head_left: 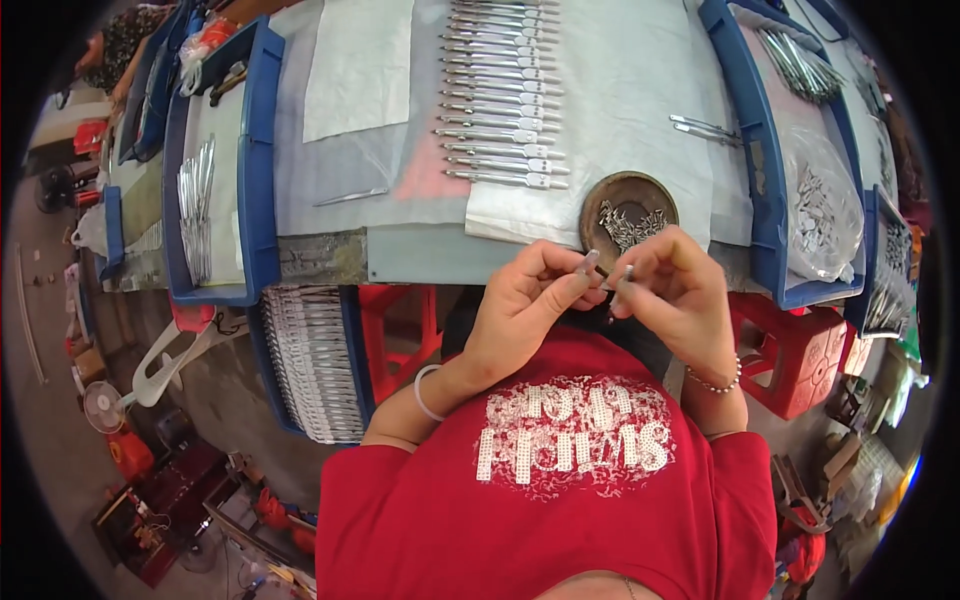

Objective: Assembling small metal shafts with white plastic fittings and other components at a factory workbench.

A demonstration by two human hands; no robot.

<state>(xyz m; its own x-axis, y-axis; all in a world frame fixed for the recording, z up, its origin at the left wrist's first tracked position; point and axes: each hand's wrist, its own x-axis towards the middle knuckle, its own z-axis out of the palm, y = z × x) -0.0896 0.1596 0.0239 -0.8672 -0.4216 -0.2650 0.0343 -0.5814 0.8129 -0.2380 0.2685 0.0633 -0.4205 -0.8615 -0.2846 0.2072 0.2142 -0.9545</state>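
My left hand [535, 308] is closed in a pinch around a small shiny metal piece [590, 262], partly hidden by the fingers. Close beside it, my right hand [685, 300] has thumb and fingers pressed together; what they hold, if anything, is too small to name. Both hands meet at the table's front edge, just above my red shirt. Right behind them stands a round brown bowl [668, 196] with many small metal parts [630, 225] in it. A column of slim silver metal tools [505, 135] lies side by side further back, pointed ends to the left.
Blue trays flank the work surface: the left tray [262, 150] holds long metal rods [197, 205], the right tray [765, 215] a plastic bag of small parts [820, 215]. A lower blue crate [275, 375] of metal pieces sits left of me. Red stools [800, 355] stand beneath the table.
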